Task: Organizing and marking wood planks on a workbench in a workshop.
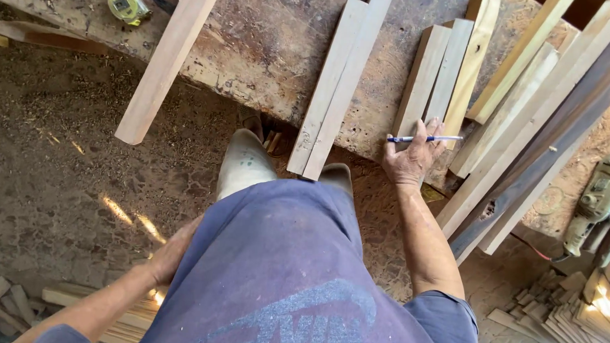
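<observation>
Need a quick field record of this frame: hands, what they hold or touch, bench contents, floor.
right hand: holds a blue pen, resting on the near end of a short plank
left hand: lowered beside the body, hidden in part by the shirt; hold cannot be told
workbench: rough, dusty slab with loose planks
tape measure: yellow, far left of bench
long planks: angled stack at right
power tool: right edge
floor: sawdust, offcuts
</observation>
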